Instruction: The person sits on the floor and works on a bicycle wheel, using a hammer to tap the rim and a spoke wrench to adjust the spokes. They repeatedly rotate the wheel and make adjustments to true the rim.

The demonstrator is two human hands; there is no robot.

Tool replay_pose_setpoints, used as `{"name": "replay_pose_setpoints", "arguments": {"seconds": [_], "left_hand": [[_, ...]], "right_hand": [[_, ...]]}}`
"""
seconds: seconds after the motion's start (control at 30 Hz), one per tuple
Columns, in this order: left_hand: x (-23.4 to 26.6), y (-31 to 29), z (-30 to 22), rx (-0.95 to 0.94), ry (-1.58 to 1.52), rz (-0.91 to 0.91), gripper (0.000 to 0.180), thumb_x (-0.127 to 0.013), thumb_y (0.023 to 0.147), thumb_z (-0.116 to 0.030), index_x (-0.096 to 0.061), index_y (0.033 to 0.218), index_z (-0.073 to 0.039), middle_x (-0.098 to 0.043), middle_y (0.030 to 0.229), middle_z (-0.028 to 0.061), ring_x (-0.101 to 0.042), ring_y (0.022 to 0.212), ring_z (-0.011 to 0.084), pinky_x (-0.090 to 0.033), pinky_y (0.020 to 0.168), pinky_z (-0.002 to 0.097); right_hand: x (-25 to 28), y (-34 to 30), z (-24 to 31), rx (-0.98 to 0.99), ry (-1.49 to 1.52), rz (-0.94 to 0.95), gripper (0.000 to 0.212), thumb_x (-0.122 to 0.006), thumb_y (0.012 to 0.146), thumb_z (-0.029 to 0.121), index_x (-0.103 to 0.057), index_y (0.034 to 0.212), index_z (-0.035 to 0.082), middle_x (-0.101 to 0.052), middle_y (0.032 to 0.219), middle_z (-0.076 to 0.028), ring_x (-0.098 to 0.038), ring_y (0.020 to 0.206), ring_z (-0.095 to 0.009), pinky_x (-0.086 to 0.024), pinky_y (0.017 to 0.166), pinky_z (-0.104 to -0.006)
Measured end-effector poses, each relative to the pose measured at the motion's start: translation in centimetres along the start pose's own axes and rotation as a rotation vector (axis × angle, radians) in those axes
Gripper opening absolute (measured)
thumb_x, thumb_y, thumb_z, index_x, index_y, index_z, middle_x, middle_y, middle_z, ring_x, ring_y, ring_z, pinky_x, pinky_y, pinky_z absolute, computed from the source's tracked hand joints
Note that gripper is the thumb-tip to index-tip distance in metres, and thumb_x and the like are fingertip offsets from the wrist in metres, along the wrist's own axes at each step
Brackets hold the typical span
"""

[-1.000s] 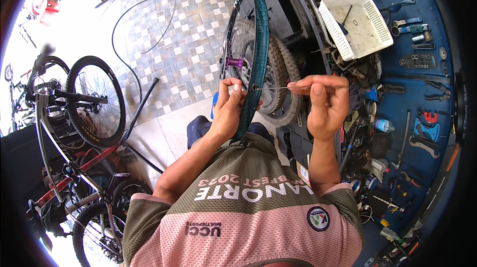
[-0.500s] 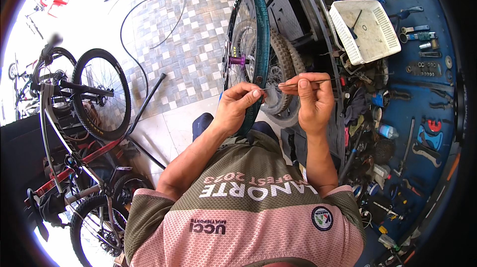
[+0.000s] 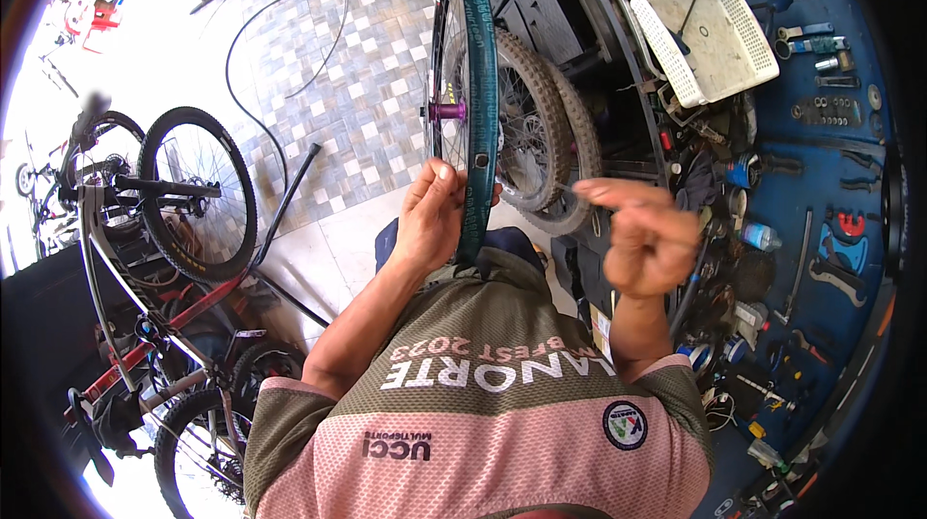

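Note:
A bicycle wheel (image 3: 481, 75) with a teal band around its rim and a purple hub (image 3: 447, 112) stands upright in front of me. My left hand (image 3: 430, 220) is closed around the near part of its rim; the thumb lies on the left side and fingertips show on the right. To the right of the wheel, apart from it, is my right hand (image 3: 652, 239), blurred by motion. Its forefinger points toward the wheel and the other fingers are curled. A thin metal spoke (image 3: 568, 187) appears to stick out at its fingertips; most of it is smeared or hidden.
Behind the wheel, knobby tyres (image 3: 555, 123) lean by a dark cabinet (image 3: 550, 2). A white basket (image 3: 710, 89) sits on the cluttered workbench at right, beside a blue tool board (image 3: 821, 133). Bicycles (image 3: 198, 196) stand at left. A black hose (image 3: 232, 65) lies across the tiled floor.
My right hand has pulled away from the rim, down and to the right, with the spoke. My left hand has shifted left from the spoke's end onto the rim, and the wheel moved slightly left.

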State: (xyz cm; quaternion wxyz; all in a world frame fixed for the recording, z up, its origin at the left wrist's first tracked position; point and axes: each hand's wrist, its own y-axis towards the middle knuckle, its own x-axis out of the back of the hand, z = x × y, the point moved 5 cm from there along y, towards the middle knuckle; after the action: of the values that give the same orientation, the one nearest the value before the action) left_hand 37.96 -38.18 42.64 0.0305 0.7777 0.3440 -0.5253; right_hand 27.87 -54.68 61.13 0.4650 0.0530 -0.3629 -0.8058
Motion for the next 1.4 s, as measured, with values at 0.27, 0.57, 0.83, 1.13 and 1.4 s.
{"name": "replay_pose_setpoints", "arguments": {"seconds": [0.27,0.57,0.83,1.13,1.4], "left_hand": [[-0.6,-0.2,-1.0,-0.023,-0.011,0.046,0.043,-0.053,0.090,-0.006,-0.043,0.132,-0.014,-0.058,0.135,0.0305,-0.064,0.115,0.0352,-0.050,0.105,0.0472],[-0.4,-0.1,-1.4,-0.026,-0.019,0.012,0.028,-0.053,0.095,0.001,-0.048,0.122,-0.006,-0.065,0.118,0.0214,-0.068,0.111,0.0328,-0.053,0.103,0.0473],[-0.1,-0.1,-1.6,-0.073,0.052,-0.002,0.024,-0.054,0.098,0.000,-0.049,0.122,-0.005,-0.066,0.113,0.0190,-0.069,0.106,0.0280,-0.056,0.098,0.0436],[-0.5,0.0,-2.0,-0.086,0.040,-0.046,0.022,-0.055,0.098,0.001,-0.049,0.119,-0.003,-0.068,0.109,0.0183,-0.069,0.101,0.0257,-0.057,0.095,0.0408],[0.0,0.2,-1.5,-0.089,0.021,-0.038,0.023,-0.055,0.098,0.003,-0.051,0.120,-0.002,-0.065,0.110,0.0131,-0.065,0.102,0.0204,-0.053,0.096,0.0340]], "right_hand": [[-2.8,-0.6,-1.3,0.036,-0.164,0.216,0.018,-0.067,0.096,-0.002,-0.055,0.110,0.002,-0.073,0.101,-0.021,-0.077,0.089,-0.031,-0.064,0.075,-0.0367],[-4.4,-0.1,-1.5,0.132,-0.190,0.292,0.021,-0.070,0.092,-0.004,-0.058,0.109,0.002,-0.074,0.103,-0.021,-0.077,0.088,-0.030,-0.064,0.073,-0.0362],[-5.4,0.3,-1.9,0.161,-0.189,0.300,0.018,-0.071,0.092,-0.001,-0.062,0.107,0.002,-0.074,0.104,-0.019,-0.077,0.088,-0.031,-0.063,0.071,-0.0355],[-5.9,0.3,-2.1,0.163,-0.245,0.287,0.017,-0.070,0.093,-0.002,-0.061,0.108,0.002,-0.074,0.104,-0.019,-0.077,0.087,-0.030,-0.063,0.071,-0.0360],[-7.6,-0.1,-2.8,0.255,-0.380,0.296,0.024,-0.074,0.082,0.000,-0.072,0.104,0.007,-0.072,0.099,-0.007,-0.074,0.083,-0.024,-0.061,0.068,-0.0352]]}}
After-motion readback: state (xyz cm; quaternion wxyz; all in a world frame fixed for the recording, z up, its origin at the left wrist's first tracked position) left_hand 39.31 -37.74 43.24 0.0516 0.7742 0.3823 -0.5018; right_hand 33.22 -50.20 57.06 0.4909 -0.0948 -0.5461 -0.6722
